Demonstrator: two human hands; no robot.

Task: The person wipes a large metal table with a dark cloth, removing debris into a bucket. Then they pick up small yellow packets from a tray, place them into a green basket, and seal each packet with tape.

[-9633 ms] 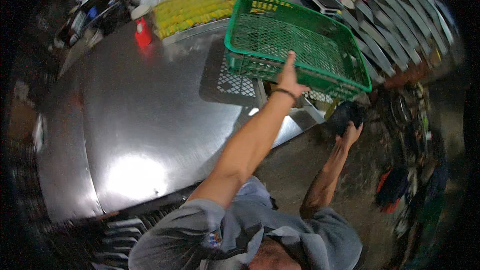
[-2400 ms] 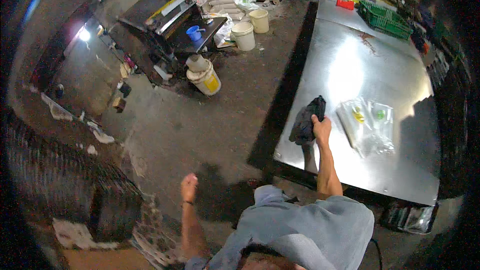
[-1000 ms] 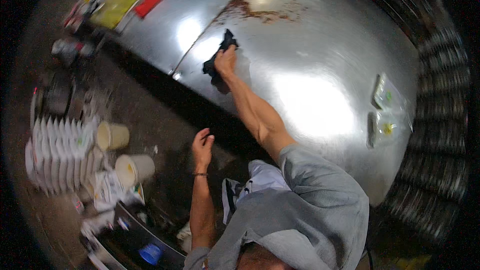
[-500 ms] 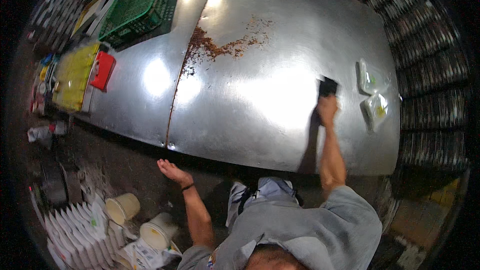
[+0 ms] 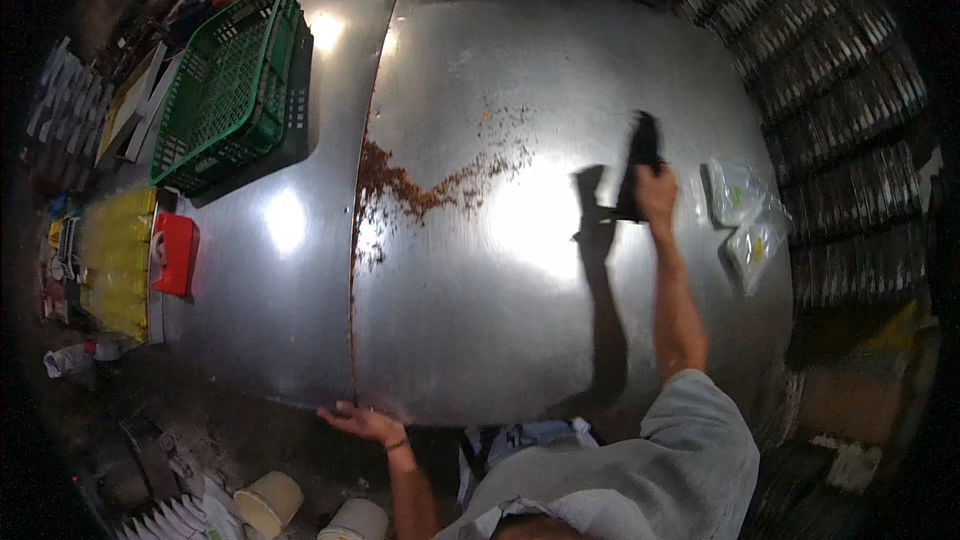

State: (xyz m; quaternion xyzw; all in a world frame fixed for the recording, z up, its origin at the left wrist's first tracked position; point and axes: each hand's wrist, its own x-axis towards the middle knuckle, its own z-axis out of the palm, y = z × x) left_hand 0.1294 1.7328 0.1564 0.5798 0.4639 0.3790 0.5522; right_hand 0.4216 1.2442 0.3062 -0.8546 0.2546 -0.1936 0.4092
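My right hand (image 5: 656, 197) is closed around a black hand brush (image 5: 641, 145), held above the right half of a steel table (image 5: 480, 320). The brush's dark shadow falls on the metal to its left. My left hand (image 5: 368, 424) is at the table's front edge, palm up with fingers spread, holding nothing. Brown, crumb-like scraps (image 5: 395, 185) are scattered along the seam between the two table panels and trail off to the right. Right of the brush lie two clear plastic packs (image 5: 737, 192).
A green plastic crate (image 5: 225, 90) stands at the back left. Nearer are a red container (image 5: 175, 255) and a yellow, plastic-covered stack (image 5: 118, 265). Stacked dark trays (image 5: 850, 190) line the right side. Cream buckets (image 5: 270, 502) stand on the floor at front left.
My right hand has lifted the brush off the table and turned it. My left hand has come up to the front edge. The view has shifted, so the table appears lower.
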